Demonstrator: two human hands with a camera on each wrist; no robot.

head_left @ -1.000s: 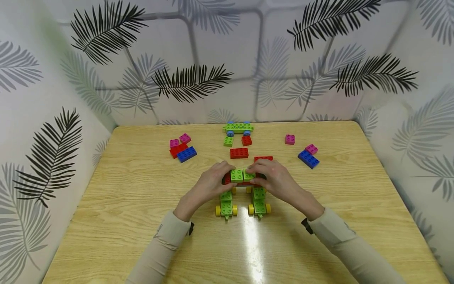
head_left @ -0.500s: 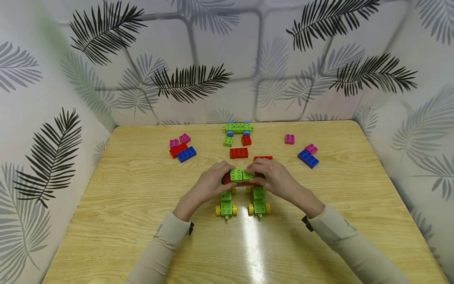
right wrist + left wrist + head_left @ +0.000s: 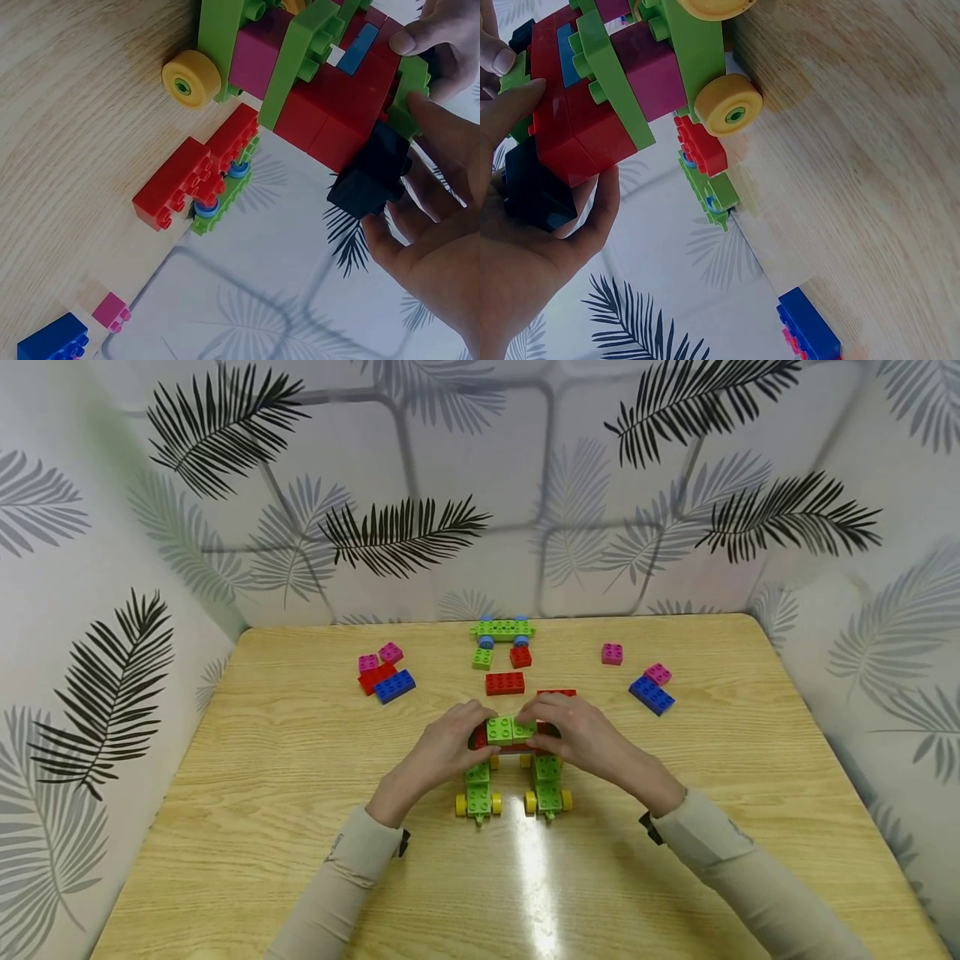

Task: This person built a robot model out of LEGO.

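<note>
Hands — left [image 3: 442, 747], right [image 3: 585, 739] — grip brick model [image 3: 512, 732] on table [image 3: 300, 793].

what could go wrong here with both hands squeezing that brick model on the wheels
1. The brick model stands on yellow wheels, so pressure from the left hand and right hand could make it roll on the table.
2. The two green bricks on top look pinched from both sides; uneven pressure might pop one loose.
3. The loose red brick lies just behind and could get knocked.

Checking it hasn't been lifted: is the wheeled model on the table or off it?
On it. The model's yellow wheels rest on the table while both hands grip its top.
</note>
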